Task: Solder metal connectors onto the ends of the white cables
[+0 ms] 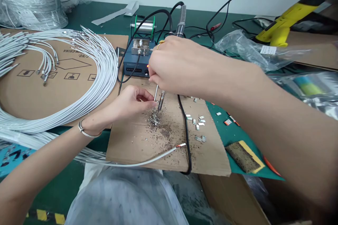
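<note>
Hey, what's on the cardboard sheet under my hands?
Silvery scraps, small metal pieces, a white cable's end, a black cord; the right forearm hides part.

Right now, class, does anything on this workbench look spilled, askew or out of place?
Yes: a loose heap of silvery metallic bits lies on the brown cardboard sheet, with dark crumbs scattered around it, looking spilled rather than contained.

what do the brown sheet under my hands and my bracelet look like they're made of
The brown sheet looks like matte cardboard, given its dull tan, papery face. The bracelet seems polished metal, from its silvery gleam, though coated plastic is possible.
</note>
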`<action>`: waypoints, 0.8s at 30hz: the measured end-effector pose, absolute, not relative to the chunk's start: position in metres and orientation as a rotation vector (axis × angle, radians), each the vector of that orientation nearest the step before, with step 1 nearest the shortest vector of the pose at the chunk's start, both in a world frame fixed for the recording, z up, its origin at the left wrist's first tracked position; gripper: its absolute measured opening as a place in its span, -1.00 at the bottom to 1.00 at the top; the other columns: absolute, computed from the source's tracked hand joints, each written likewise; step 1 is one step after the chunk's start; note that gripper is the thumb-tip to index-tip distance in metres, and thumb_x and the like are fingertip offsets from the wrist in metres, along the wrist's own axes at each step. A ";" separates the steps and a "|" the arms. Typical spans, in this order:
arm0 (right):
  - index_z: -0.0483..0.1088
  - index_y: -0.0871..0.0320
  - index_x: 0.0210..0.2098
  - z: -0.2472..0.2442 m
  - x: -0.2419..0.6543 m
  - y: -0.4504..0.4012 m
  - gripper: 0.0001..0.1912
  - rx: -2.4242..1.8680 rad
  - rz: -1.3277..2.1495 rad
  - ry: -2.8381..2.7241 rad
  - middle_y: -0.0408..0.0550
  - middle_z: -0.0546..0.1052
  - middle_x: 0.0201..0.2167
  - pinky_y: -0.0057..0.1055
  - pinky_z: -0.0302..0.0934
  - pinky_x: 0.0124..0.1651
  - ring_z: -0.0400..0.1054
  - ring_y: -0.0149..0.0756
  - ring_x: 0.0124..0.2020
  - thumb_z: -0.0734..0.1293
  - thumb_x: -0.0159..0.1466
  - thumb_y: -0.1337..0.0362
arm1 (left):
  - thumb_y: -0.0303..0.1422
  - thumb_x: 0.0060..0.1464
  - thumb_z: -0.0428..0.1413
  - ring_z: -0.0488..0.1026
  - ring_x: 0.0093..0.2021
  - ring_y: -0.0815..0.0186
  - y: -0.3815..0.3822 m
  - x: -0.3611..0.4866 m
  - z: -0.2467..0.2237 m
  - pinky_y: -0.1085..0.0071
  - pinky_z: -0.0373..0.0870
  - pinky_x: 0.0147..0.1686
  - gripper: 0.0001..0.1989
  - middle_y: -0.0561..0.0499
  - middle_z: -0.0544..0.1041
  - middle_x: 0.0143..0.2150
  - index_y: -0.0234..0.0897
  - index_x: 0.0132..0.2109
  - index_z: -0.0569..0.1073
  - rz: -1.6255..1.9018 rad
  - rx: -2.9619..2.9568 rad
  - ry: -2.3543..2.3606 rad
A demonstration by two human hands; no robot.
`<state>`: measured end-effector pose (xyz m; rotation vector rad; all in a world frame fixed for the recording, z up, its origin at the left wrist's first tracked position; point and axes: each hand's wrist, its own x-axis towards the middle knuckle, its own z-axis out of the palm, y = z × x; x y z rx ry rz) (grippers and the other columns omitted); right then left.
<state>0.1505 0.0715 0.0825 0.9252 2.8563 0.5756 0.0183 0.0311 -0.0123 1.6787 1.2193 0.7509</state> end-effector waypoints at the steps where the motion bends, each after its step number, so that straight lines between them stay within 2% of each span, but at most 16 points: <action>1: 0.41 0.16 -0.32 0.082 0.151 0.072 -0.68 0.924 0.575 2.851 0.01 0.43 -0.56 -0.34 -0.01 -0.39 0.27 -0.17 -0.44 0.10 0.07 0.49 | -0.32 -0.04 0.13 0.34 -0.48 0.41 0.031 0.019 -0.012 0.48 0.22 -0.48 -0.84 0.03 0.49 -0.48 -0.37 -0.43 0.48 0.748 1.678 1.224; 12: 0.41 0.16 -0.30 0.082 0.151 0.071 -0.66 0.916 0.607 2.879 0.00 0.42 -0.59 -0.35 -0.02 -0.43 0.28 -0.15 -0.43 0.08 0.06 0.48 | -0.32 -0.05 0.12 0.34 -0.48 0.40 0.030 0.019 -0.010 0.47 0.22 -0.48 -0.83 0.03 0.48 -0.49 -0.37 -0.44 0.48 0.743 1.695 1.237; 24: 0.41 0.18 -0.43 0.083 0.150 0.071 -0.73 0.918 0.554 2.872 0.02 0.40 -0.61 -0.32 -0.02 -0.42 0.30 -0.12 -0.42 0.10 0.07 0.47 | -0.32 -0.04 0.12 0.35 -0.46 0.40 0.031 0.018 -0.014 0.48 0.24 -0.45 -0.83 0.03 0.49 -0.46 -0.37 -0.42 0.48 0.765 1.674 1.189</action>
